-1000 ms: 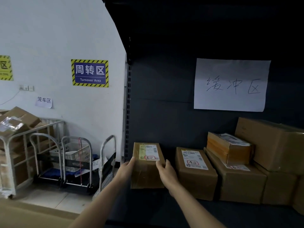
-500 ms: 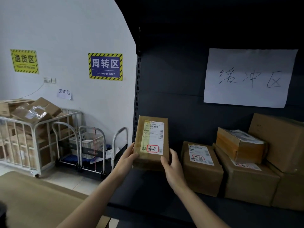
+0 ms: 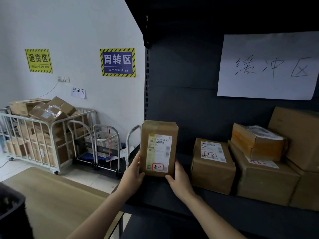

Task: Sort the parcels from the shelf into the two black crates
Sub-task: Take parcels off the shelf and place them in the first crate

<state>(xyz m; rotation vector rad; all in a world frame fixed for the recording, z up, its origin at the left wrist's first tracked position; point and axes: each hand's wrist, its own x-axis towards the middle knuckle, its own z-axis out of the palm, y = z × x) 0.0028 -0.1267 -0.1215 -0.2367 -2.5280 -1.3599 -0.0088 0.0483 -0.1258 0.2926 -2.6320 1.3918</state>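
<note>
A brown cardboard parcel [image 3: 158, 147] with a white label and a red-framed mark is held upright, label towards me, in front of the dark shelf [image 3: 215, 214]. My left hand [image 3: 133, 176] grips its lower left edge and my right hand [image 3: 179, 181] grips its lower right corner. On the shelf to the right stand more parcels: a labelled brown box [image 3: 212, 168], a larger box [image 3: 265, 183] with a yellowish parcel [image 3: 257, 142] on top, and a big carton [image 3: 298, 137]. The corner of a black crate [image 3: 10, 206] shows at the bottom left.
A wooden table [image 3: 57, 200] lies at the lower left. Beyond it stand a white cage trolley [image 3: 34, 135] full of cartons and folded hand trucks [image 3: 103, 147] against the wall. A handwritten paper sign [image 3: 267, 66] hangs on the shelf's back panel.
Both hands have lifted the parcel off the shelf and tipped it upright so its label faces me. The view has swung left, bringing the table and crate corner in.
</note>
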